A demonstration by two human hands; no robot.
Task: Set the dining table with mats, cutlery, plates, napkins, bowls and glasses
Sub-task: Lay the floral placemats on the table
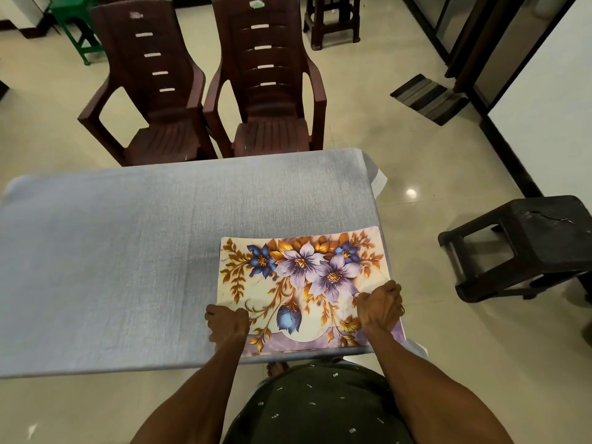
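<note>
Risk first: could slide off the near right corner of the desk (128,251), since the floral mat (304,283) lies close to both the right edge and the near edge, its near right corner seeming to reach past the cloth's fold. Could also drag and wrinkle the grey-blue cloth if pushed hard, or end up skewed, being already turned slightly against the desk's edge. Far edge looks a little lifted or curled, so may not settle flat without pressing.

Left hand (228,325) clenched around the mat's near left edge, fingers curled over it. Right hand (381,307) likewise gripping the near right portion, knuckles up, fingers tucked out of sight beneath.

Mat: rectangular with rounded corners, thin, smooth and slightly glossy, probably plastic or laminate; printed with purple and blue flowers and golden leaves on cream. Cloth: woven, matte, fine-lined grain. Beyond the desk, two moulded brown plastic chairs (205,91) with slatted backs; to the right, a dark plastic stool (528,238), scuffed on top. Floor: polished pale tile.
</note>
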